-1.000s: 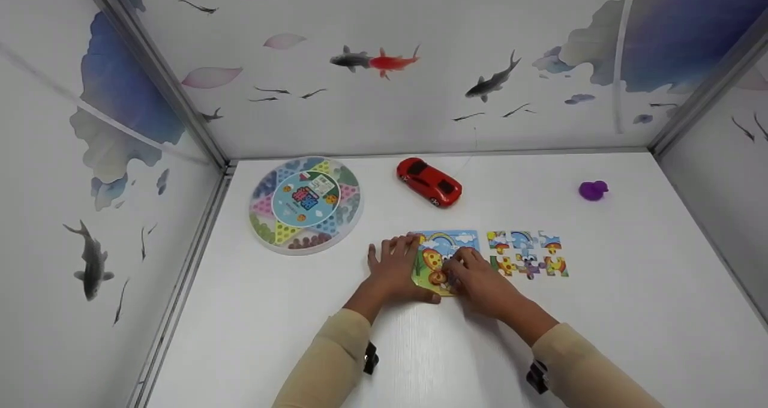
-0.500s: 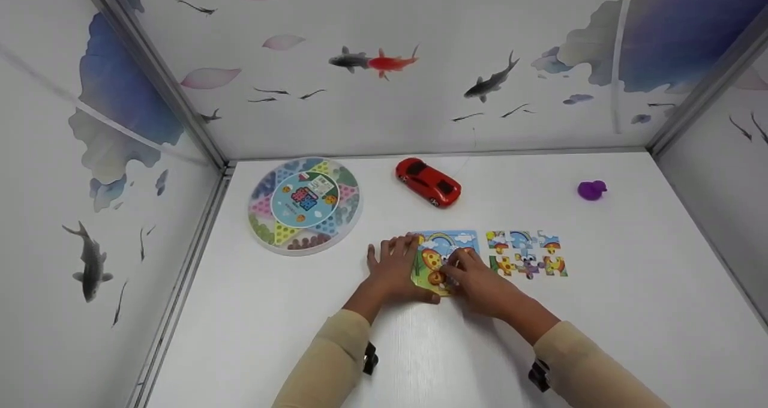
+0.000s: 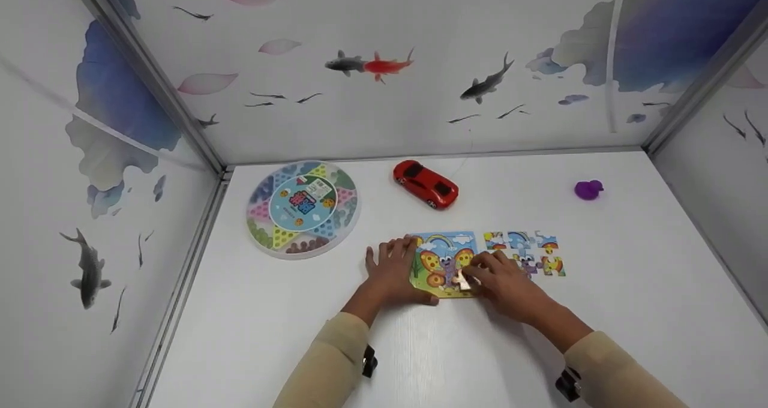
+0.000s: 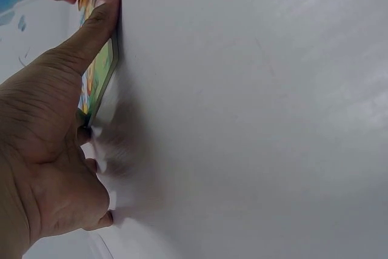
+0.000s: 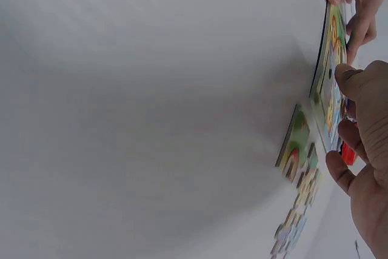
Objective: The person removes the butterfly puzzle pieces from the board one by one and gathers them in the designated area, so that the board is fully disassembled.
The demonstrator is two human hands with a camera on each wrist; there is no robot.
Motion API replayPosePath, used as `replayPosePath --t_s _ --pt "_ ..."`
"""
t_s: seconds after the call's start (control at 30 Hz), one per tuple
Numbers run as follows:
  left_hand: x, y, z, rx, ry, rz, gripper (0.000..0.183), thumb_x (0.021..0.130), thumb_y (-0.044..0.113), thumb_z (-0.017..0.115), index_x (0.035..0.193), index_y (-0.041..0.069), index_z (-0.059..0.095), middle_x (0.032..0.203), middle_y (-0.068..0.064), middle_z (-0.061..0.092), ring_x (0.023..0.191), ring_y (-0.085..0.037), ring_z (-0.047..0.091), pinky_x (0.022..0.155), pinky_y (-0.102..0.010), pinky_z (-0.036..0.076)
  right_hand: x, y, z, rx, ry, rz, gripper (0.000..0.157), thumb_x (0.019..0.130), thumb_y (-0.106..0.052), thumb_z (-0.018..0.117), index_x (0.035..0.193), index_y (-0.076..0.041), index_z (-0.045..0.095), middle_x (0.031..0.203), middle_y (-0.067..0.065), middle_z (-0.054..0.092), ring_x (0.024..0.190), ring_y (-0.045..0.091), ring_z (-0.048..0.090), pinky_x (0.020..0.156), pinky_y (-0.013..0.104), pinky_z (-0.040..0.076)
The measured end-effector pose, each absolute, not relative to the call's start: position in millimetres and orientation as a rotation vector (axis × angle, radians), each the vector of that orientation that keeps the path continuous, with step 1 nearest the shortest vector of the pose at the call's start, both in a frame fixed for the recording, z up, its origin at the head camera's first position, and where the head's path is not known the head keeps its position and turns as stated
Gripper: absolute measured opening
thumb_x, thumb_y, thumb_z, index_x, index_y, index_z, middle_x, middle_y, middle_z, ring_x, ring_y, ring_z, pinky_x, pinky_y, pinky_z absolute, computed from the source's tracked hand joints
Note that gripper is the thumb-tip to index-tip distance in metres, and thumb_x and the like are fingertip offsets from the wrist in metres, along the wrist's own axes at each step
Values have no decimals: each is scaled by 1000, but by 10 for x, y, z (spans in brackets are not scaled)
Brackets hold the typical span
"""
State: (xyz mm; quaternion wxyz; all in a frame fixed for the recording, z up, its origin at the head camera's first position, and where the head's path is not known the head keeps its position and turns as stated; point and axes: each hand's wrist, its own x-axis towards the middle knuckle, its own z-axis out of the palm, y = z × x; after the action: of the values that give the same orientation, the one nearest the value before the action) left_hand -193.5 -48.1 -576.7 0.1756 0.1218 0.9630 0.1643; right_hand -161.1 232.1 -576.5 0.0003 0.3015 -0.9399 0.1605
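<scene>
A butterfly jigsaw board (image 3: 443,243) lies flat on the white table. My left hand (image 3: 391,274) rests along its left side, fingers extended, with the straight thumb at its lower edge. Over the board's lower right part, my right hand (image 3: 510,286) pinches a puzzle piece (image 3: 462,281) that shows pale with glare. In the right wrist view, the right fingertips are right at the board's surface. Loose puzzle pieces (image 3: 519,240) sit in two rows to the right of the board. The right hand partly hides the lower row.
At the back left lies a round Chinese checkers set (image 3: 303,207) under a clear cover. A red toy car (image 3: 426,184) is behind the board, and a purple toy duck (image 3: 588,189) stands at the back right. Printed panels (image 3: 384,114) wall in the table.
My right hand has moved right across the board, uncovering the butterfly's middle and right wing. A pale piece now shows at its fingertips. The left hand has kept its place.
</scene>
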Motion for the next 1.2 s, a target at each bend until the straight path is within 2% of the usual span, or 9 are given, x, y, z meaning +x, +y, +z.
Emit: replayPosePath --t_s 0.17,0.33,0.4,0.43,0.57,0.67,0.87,1.2 --pt "-1926 -482 -5776 345 2726 484 137 76 74 91 179 23 16 185 -1 20 167 -37 19 136 -75 9 -1545 2615 -5763 861 -2993 568 47 98 -9 84 142 -22 75 140 2 65 130 26 57 109 53 59" --pt "-1920 -475 -5775 351 2724 509 136 76 73 91 179 23 18 184 -2 21 167 -37 19 136 -75 8 -1473 2912 -5777 808 -2967 590 50 95 -5 86 141 -23 75 137 2 66 128 28 59 107 58 57" --pt "-1918 -474 -5772 353 2723 507 136 76 73 91 179 23 18 184 -2 21 167 -37 19 136 -75 8 -1442 3022 -5786 820 -2924 601 52 92 -3 88 139 -23 76 135 3 67 125 30 59 104 61 56" --pt "-1918 -475 -5773 353 2724 505 136 76 73 91 179 23 18 184 -2 21 167 -37 19 136 -75 8 -1447 3105 -5851 839 -2884 619 49 94 -6 88 139 -23 76 135 4 66 125 29 59 106 57 55" --pt "-1922 -481 -5767 354 2726 503 136 76 73 91 179 22 18 184 -2 20 167 -38 19 135 -76 9 -1398 3264 -5864 844 -2870 635 51 93 -5 87 138 -24 76 135 5 67 127 34 60 106 63 52" --pt "-1918 -488 -5765 357 2729 512 136 75 73 91 179 22 19 184 -2 21 167 -38 19 135 -76 9 -1342 3296 -5783 791 -2968 612 52 93 -3 86 140 -23 76 138 7 66 129 36 60 106 68 51" --pt "-1919 -504 -5778 367 2722 535 135 75 72 91 179 22 19 183 -2 21 166 -37 19 135 -76 9 -1285 3349 -5758 747 -3073 547 48 97 -6 84 142 -22 75 140 6 65 134 34 57 109 64 51" --pt "-1917 -498 -5769 358 2719 534 136 75 72 91 179 23 19 184 -2 20 167 -37 18 135 -75 8 -1268 3393 -5774 738 -3103 562 49 97 -5 84 141 -24 75 136 2 65 133 31 59 112 61 54"
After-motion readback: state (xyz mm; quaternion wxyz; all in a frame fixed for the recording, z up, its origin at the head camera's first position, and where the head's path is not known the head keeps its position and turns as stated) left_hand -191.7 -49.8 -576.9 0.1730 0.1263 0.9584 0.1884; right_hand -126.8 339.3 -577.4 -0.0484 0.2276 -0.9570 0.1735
